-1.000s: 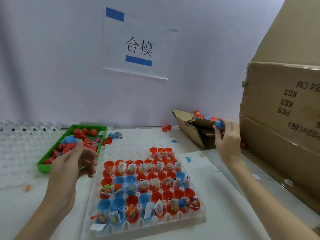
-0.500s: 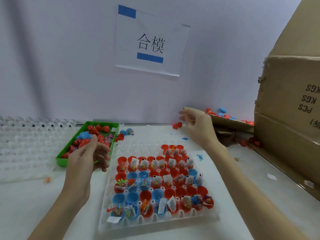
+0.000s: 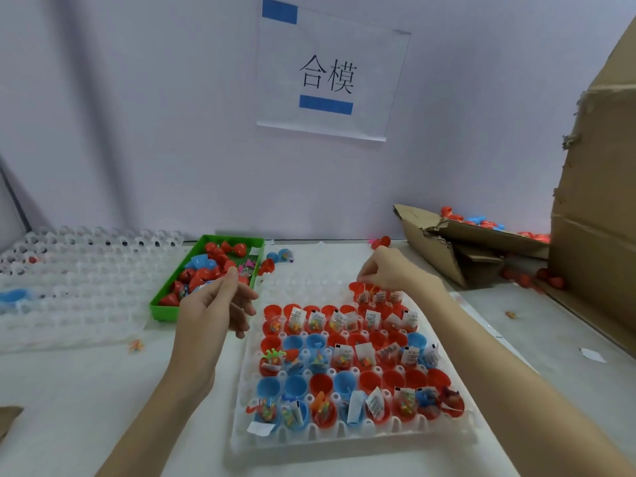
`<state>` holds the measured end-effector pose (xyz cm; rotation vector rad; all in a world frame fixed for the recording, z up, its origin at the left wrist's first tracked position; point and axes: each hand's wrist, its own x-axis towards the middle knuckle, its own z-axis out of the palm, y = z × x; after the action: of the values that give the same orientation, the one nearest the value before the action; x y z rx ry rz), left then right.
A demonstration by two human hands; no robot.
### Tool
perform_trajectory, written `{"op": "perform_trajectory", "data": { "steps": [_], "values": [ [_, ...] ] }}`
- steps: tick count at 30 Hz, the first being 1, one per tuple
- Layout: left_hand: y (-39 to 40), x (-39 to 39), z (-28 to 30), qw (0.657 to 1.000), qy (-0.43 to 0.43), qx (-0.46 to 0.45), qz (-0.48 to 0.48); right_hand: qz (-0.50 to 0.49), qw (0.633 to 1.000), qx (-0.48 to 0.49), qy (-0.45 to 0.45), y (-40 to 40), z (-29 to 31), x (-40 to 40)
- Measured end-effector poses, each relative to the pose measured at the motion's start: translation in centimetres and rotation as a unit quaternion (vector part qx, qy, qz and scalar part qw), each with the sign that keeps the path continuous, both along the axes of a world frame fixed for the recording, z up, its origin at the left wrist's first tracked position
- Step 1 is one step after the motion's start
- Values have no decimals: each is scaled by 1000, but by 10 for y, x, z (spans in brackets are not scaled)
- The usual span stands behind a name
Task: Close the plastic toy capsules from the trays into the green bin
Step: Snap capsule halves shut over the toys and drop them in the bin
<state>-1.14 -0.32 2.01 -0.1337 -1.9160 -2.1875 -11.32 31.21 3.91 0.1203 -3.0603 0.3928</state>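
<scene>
Most of the capsules are not yet closed; only a small heap sits in the bin.

Dozens of red and blue plastic capsule halves (image 3: 347,370), many with small bagged toys and paper slips in them, stand open in the clear plastic tray (image 3: 344,442) at the middle of the white counter (image 3: 86,390), so I judge the job barely begun. The right hand (image 3: 385,270) curls over the tray's far row, its fingertips down at a red half there; whether it pinches anything I cannot tell. The left hand (image 3: 213,304) hangs near the shallow green plastic bin (image 3: 156,309), thumb and forefinger drawn together on something too small to name. Closed red and blue capsules lie in that bin, just left of the tray. Clear empty trays (image 3: 69,277) spread further left; torn cardboard boxes (image 3: 457,242) with loose capsule shells stand at the right.
</scene>
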Motion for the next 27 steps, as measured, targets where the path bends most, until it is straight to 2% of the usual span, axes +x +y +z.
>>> {"op": "perform_trajectory", "data": {
  "steps": [10,14,18,22,25,27],
  "values": [
    [0,-1,-1,1000,-17,-4,-3,27,999,-1,-47,-4,9,-10],
    [1,0,-3,999,-23,-19,-23,14,1000,-9,-10,-9,10,-5],
    [5,1,-5,997,13,-63,-31,-13,998,-61,21,-18,29,8],
    [13,5,-7,986,37,-146,-70,6,988,-152,32,-46,43,43],
    [20,11,-7,981,27,-129,-141,-11,978,-207,36,-74,39,71],
    [26,14,-9,981,28,-118,-153,-45,971,-231,47,-89,30,85]
  ]
}}
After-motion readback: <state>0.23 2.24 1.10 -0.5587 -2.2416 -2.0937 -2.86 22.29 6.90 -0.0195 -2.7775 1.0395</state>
